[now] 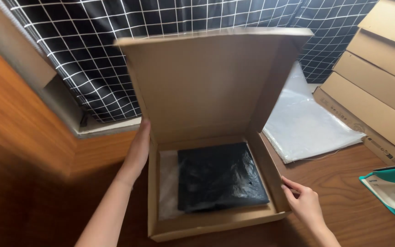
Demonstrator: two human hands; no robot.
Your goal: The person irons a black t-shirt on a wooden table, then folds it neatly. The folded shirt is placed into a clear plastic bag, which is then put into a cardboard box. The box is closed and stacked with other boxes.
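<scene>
**Bare arms, no sleeves**

Left hand (pixel 139 148) and right hand (pixel 303 205): both bare, no gloves, rings or watch visible. Forearms uncovered up to frame edge, no sleeve in view. Nails short, unpainted as far as visible.
</scene>
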